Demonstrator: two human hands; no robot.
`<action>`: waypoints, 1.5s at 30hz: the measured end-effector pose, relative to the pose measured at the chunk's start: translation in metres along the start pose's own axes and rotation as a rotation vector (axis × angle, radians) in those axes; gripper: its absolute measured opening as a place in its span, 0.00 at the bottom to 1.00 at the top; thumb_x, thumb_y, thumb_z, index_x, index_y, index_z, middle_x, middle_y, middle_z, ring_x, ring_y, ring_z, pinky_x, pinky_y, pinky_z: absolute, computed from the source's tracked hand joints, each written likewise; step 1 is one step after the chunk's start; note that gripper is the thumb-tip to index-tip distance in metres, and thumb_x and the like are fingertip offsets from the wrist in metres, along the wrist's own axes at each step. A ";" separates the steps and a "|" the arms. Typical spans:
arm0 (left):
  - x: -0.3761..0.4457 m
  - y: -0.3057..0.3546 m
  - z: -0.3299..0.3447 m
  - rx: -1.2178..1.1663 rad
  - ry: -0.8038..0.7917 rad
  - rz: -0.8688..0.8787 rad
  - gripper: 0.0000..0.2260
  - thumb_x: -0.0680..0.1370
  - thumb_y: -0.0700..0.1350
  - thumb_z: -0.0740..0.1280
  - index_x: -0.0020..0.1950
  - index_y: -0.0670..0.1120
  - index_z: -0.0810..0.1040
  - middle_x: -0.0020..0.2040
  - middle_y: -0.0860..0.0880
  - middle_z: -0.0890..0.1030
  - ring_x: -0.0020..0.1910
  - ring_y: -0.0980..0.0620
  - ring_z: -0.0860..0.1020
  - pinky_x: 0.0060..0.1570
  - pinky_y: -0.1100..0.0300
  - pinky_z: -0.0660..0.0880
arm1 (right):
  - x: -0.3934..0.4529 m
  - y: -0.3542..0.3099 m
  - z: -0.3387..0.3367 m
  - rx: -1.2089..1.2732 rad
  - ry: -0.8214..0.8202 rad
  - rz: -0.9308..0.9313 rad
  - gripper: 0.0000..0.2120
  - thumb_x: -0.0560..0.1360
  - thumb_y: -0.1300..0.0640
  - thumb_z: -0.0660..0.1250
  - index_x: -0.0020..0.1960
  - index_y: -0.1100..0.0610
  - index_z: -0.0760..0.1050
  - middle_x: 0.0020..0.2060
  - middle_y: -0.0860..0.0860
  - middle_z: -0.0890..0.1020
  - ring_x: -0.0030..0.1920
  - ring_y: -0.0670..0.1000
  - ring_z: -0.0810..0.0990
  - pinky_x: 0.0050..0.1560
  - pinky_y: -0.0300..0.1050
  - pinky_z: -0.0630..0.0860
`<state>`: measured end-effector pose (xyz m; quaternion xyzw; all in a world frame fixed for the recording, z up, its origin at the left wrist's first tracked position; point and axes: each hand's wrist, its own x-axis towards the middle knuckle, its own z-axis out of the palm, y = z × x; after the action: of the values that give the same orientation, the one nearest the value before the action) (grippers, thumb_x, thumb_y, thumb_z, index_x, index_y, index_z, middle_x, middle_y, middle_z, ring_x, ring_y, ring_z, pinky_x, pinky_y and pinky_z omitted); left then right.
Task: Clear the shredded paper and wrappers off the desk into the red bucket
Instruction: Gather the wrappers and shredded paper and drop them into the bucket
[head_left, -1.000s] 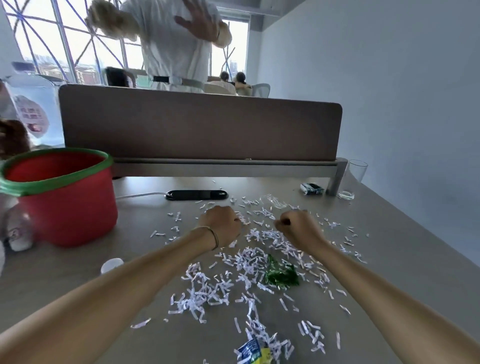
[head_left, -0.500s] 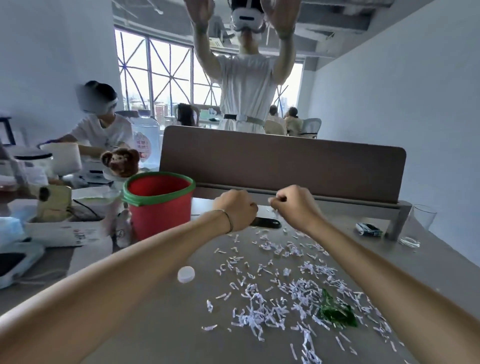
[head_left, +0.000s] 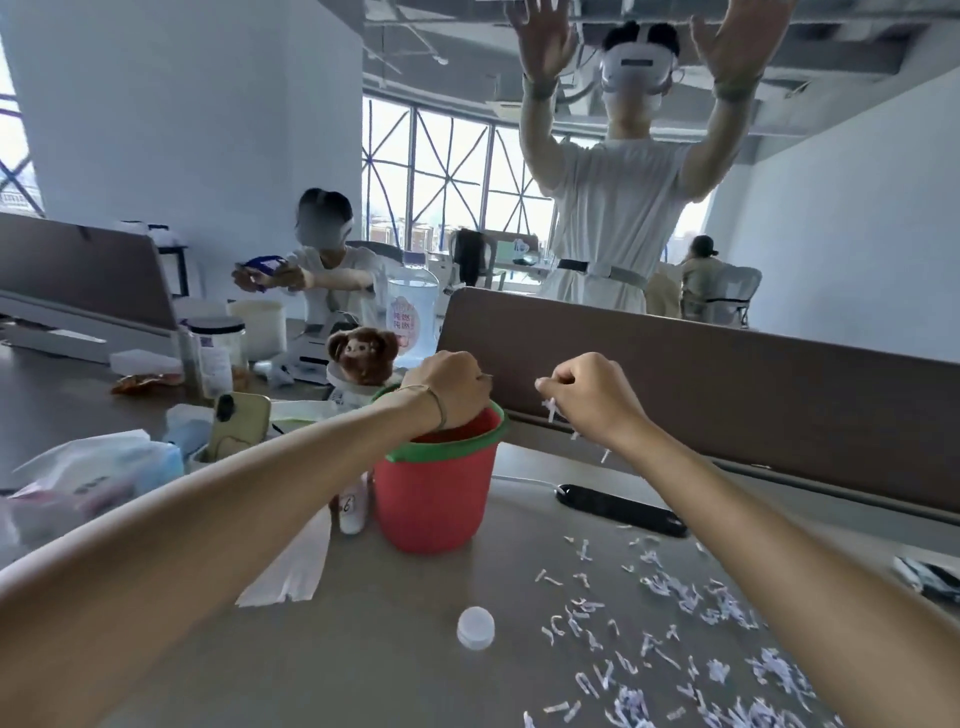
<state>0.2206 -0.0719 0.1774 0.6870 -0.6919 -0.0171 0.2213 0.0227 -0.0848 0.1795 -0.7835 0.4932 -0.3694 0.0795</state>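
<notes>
The red bucket (head_left: 434, 499) with a green rim stands on the grey desk (head_left: 363, 649). My left hand (head_left: 449, 387) is a closed fist right over the bucket's mouth; what it holds is hidden. My right hand (head_left: 589, 397) is a fist just right of the bucket, with white paper shreds (head_left: 550, 408) sticking out below the fingers and a few bits falling. More shredded paper (head_left: 675, 639) lies scattered over the desk at lower right.
A brown divider panel (head_left: 727, 379) runs behind the desk. A black power strip (head_left: 621, 509), a white cap (head_left: 475, 627) and a small bottle (head_left: 353, 512) lie near the bucket. Clutter, a phone and a plush toy fill the left. Other people are beyond.
Both fists rose off the shred pile and swung left and up to the bucket. The view turned left. A few shreds drop from my right hand.
</notes>
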 end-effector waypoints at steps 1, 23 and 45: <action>0.006 -0.008 -0.001 0.011 -0.011 -0.027 0.17 0.81 0.53 0.57 0.39 0.45 0.77 0.46 0.41 0.79 0.43 0.43 0.73 0.44 0.55 0.69 | 0.006 -0.004 0.006 0.010 -0.002 -0.010 0.20 0.77 0.55 0.69 0.29 0.63 0.77 0.21 0.49 0.77 0.26 0.45 0.76 0.36 0.44 0.76; 0.000 -0.088 -0.008 0.202 -0.188 0.195 0.10 0.77 0.48 0.63 0.50 0.55 0.84 0.53 0.50 0.84 0.54 0.49 0.81 0.57 0.54 0.77 | 0.091 -0.055 0.110 0.105 -0.051 -0.025 0.24 0.79 0.54 0.67 0.27 0.62 0.69 0.27 0.62 0.80 0.30 0.61 0.80 0.32 0.46 0.73; -0.049 -0.048 -0.015 0.227 -0.034 0.358 0.11 0.78 0.46 0.62 0.54 0.54 0.83 0.54 0.51 0.81 0.54 0.49 0.77 0.52 0.57 0.72 | 0.020 -0.057 0.033 -0.339 -0.325 -0.138 0.09 0.77 0.53 0.66 0.49 0.49 0.86 0.49 0.49 0.87 0.51 0.54 0.83 0.53 0.52 0.80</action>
<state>0.2686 -0.0238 0.1615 0.5732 -0.8041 0.0891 0.1304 0.0898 -0.0803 0.1939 -0.8667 0.4742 -0.1551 -0.0001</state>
